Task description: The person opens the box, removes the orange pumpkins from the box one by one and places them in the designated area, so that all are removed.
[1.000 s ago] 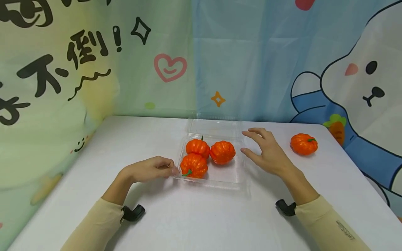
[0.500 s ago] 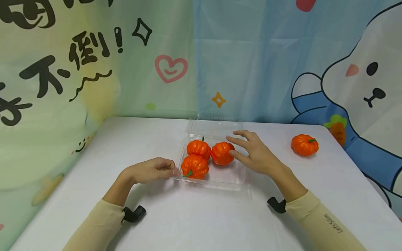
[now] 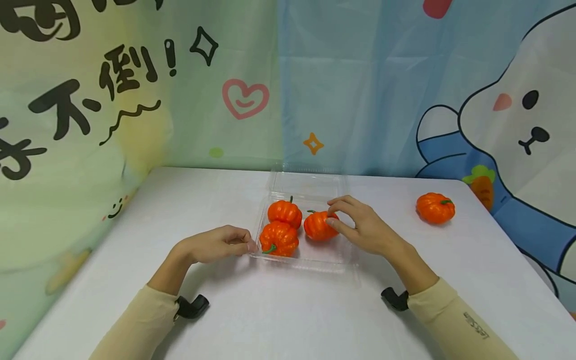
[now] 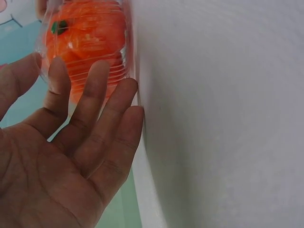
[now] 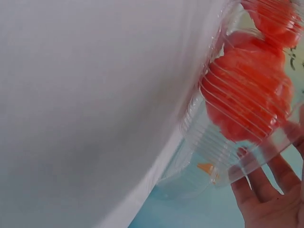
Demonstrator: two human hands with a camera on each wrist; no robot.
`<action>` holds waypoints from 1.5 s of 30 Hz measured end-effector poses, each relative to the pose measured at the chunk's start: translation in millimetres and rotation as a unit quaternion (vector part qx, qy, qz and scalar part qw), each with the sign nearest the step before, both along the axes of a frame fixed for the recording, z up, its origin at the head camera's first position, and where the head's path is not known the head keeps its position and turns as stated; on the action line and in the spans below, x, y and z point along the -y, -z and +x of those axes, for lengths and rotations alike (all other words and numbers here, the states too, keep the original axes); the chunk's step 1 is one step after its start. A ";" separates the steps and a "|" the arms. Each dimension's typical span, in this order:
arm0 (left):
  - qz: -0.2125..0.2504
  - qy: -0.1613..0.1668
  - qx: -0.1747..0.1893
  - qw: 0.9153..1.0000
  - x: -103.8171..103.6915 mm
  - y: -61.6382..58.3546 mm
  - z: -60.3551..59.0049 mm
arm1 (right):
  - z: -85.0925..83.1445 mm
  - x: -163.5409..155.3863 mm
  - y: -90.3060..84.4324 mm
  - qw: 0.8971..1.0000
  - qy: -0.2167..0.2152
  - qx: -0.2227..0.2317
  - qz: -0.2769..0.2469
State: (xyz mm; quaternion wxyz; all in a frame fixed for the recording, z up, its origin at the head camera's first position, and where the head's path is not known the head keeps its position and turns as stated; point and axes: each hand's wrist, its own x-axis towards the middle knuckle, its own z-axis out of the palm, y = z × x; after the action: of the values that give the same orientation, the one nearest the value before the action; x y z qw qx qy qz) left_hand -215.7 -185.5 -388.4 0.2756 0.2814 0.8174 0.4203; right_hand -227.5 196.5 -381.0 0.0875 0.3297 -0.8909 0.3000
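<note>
A clear plastic clamshell box [image 3: 321,255] lies on the white table with its lid folded back, holding three small orange pumpkins. My left hand [image 3: 220,244] holds the box's front left corner between thumb and fingers; in the left wrist view the fingers [image 4: 97,78] lie along its ribbed wall. Inside the box, my right hand [image 3: 363,226] grips the right pumpkin [image 3: 317,227] by its right side, thumb in front and fingers behind. The pumpkin's stem points up and left. Left of it sit a rear pumpkin [image 3: 284,213] and a front pumpkin [image 3: 279,240], touching each other.
Another orange pumpkin [image 3: 435,208] rests on the table [image 3: 288,310] at the far right. The transparent lid [image 3: 308,184] lies behind the box, close to the table's back edge. A printed curtain [image 3: 333,90] hangs behind the table.
My right hand has moved left from beside the box onto the right pumpkin. That pumpkin has turned, so its green stem now shows. My left hand has stayed at the corner.
</note>
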 end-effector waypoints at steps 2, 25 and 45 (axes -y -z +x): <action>0.001 -0.001 0.001 1.000 0.6 0.5 0.3 | -0.7 2.0 0.3 1.000 -0.011 0.008 -0.002; 0.004 0.006 -0.008 1.000 1.7 -2.1 1.7 | 5.0 11.3 1.6 0.989 0.018 0.050 0.135; 0.000 0.001 -0.003 1.000 0.7 -1.9 2.2 | 2.5 4.0 -9.3 0.996 -0.054 -0.032 0.063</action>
State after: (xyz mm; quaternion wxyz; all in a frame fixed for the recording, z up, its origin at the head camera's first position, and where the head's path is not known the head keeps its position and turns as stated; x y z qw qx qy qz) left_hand -213.5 -186.2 -386.5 0.2735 0.2834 0.8178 0.4196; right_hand -224.9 192.5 -371.7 0.0789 0.3912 -0.8858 0.2370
